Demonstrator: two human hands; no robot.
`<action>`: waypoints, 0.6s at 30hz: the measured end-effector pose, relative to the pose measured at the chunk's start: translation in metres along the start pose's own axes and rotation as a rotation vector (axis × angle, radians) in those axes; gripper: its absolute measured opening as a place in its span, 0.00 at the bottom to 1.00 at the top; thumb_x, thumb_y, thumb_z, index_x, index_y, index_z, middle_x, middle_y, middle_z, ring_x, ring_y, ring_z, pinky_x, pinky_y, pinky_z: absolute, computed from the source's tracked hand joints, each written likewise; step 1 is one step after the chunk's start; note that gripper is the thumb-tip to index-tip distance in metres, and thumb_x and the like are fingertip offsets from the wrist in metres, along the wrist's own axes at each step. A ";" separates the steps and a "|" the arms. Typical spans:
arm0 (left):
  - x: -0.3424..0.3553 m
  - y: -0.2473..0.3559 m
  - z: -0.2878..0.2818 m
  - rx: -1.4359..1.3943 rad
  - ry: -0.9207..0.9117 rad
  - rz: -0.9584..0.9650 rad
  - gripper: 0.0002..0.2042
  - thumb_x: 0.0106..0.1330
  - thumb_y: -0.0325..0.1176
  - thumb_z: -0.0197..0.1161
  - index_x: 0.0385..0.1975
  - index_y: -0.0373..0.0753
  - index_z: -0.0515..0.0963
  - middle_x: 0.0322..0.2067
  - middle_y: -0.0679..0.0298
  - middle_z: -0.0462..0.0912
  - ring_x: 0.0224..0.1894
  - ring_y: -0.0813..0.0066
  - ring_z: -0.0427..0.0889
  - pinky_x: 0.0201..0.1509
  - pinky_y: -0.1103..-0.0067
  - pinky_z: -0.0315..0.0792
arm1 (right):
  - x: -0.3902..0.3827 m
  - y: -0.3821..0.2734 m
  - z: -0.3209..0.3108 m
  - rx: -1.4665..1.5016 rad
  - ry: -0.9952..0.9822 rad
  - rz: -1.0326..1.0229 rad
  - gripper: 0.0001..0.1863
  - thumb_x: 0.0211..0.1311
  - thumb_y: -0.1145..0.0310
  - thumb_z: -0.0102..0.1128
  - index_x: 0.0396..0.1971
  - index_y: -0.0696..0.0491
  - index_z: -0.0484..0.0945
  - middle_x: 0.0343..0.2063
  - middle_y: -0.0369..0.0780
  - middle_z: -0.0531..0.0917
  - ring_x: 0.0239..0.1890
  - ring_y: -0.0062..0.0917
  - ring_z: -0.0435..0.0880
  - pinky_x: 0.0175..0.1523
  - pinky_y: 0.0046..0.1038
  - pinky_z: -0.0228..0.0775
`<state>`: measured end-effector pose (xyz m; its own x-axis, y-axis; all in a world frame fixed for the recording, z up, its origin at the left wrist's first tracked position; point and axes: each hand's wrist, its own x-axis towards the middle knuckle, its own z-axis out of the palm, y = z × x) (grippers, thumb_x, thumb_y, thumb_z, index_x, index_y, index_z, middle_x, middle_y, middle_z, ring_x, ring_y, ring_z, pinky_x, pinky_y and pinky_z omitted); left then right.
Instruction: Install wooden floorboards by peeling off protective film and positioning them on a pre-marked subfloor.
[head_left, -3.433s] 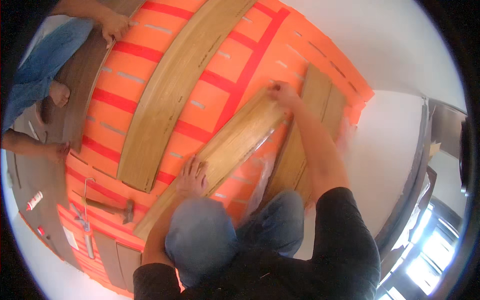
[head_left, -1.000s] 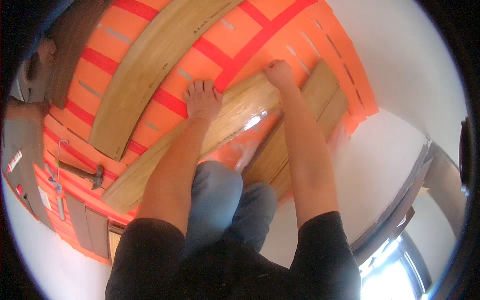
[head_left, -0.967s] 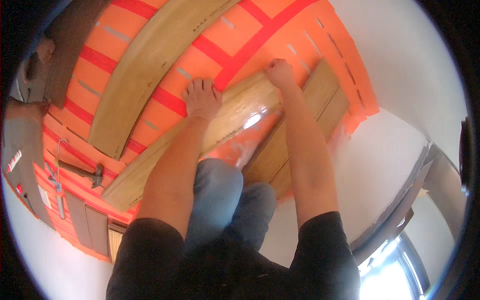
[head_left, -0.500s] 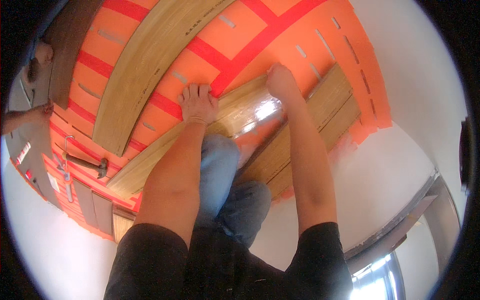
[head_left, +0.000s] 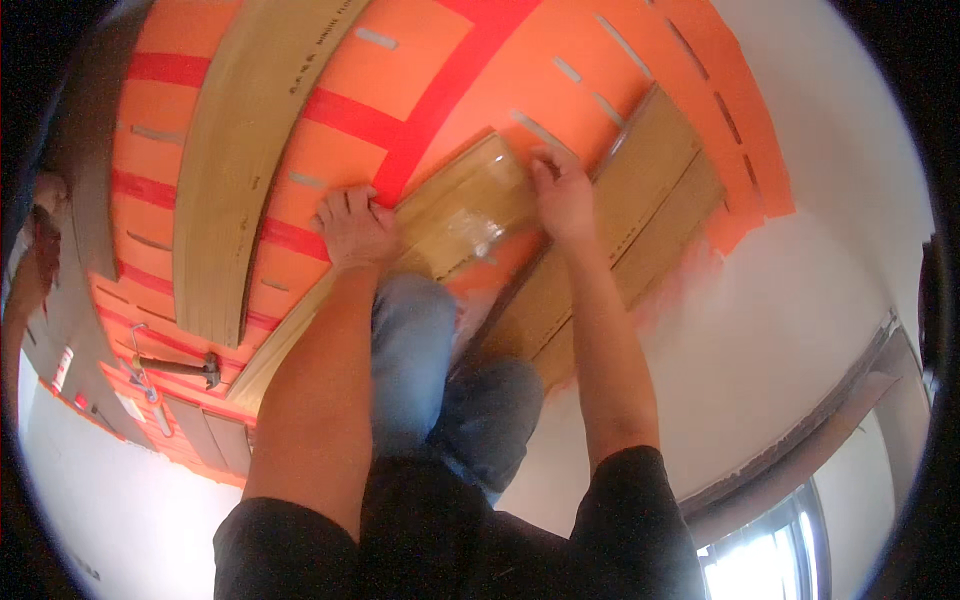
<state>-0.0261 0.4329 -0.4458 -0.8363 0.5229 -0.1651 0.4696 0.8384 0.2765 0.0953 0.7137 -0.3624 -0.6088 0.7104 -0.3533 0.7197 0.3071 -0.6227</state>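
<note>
My left hand [head_left: 355, 228] lies across the upper-left edge of a glossy, loose wooden plank [head_left: 450, 200], its fingers bent but spread apart. My right hand [head_left: 565, 200] is closed at the right edge of that plank's far end, fingers curled against it. The plank lies diagonally on orange underlay [head_left: 460, 105] with red strips and slots. Just right of it lie two side-by-side wooden planks [head_left: 660, 150]. Another long plank [head_left: 235, 150] curves through the upper left of the fisheye view. My jean-clad knees [head_left: 410, 340] are below the loose plank.
A hammer [head_left: 210, 368] and a caulking gun [head_left: 158, 405] lie at lower left, near dark planks [head_left: 105, 200] and a small white tube [head_left: 62, 372]. Another person's limb [head_left: 45, 215] shows at the far left. A white wall [head_left: 820, 120] and bright window [head_left: 760, 550] are to the right.
The loose plank's far end has shifted right since the oldest frame, and my left hand has moved up along it. In the last second my view has tilted, and my right hand has loosened slightly.
</note>
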 end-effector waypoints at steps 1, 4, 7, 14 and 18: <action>0.000 0.000 0.001 0.040 0.033 0.019 0.13 0.56 0.40 0.60 0.42 0.49 0.77 0.45 0.56 0.74 0.52 0.52 0.71 0.55 0.55 0.62 | -0.002 0.000 0.001 0.011 -0.011 0.024 0.14 0.70 0.64 0.62 0.48 0.57 0.83 0.40 0.45 0.87 0.43 0.33 0.87 0.51 0.32 0.77; 0.001 0.001 -0.001 -0.002 0.053 0.038 0.13 0.56 0.39 0.60 0.41 0.49 0.77 0.45 0.55 0.74 0.52 0.51 0.71 0.54 0.55 0.63 | 0.000 -0.001 0.005 0.044 -0.073 0.077 0.13 0.68 0.65 0.64 0.44 0.58 0.85 0.38 0.45 0.88 0.40 0.31 0.87 0.50 0.31 0.77; 0.002 0.003 -0.006 -0.015 0.097 0.056 0.13 0.56 0.38 0.60 0.41 0.49 0.77 0.44 0.55 0.74 0.52 0.50 0.71 0.54 0.54 0.63 | 0.006 -0.001 0.009 0.059 -0.160 0.117 0.13 0.66 0.65 0.66 0.43 0.58 0.86 0.37 0.45 0.89 0.39 0.29 0.87 0.49 0.30 0.77; 0.003 0.006 -0.010 0.041 0.067 0.100 0.12 0.56 0.38 0.60 0.40 0.49 0.77 0.44 0.55 0.74 0.50 0.48 0.71 0.53 0.53 0.63 | 0.017 0.000 0.008 0.010 -0.265 0.125 0.13 0.63 0.65 0.68 0.41 0.59 0.85 0.32 0.42 0.87 0.34 0.24 0.85 0.44 0.29 0.76; 0.004 0.002 -0.010 0.049 0.020 0.070 0.12 0.55 0.39 0.61 0.39 0.50 0.77 0.43 0.55 0.74 0.50 0.48 0.71 0.53 0.53 0.63 | 0.025 -0.005 0.006 0.110 -0.352 0.259 0.13 0.63 0.64 0.69 0.40 0.58 0.85 0.31 0.41 0.87 0.34 0.24 0.85 0.44 0.29 0.76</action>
<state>-0.0314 0.4347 -0.4364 -0.8060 0.5779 -0.1282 0.5403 0.8066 0.2396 0.0745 0.7262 -0.3727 -0.5034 0.4908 -0.7111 0.8351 0.0650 -0.5463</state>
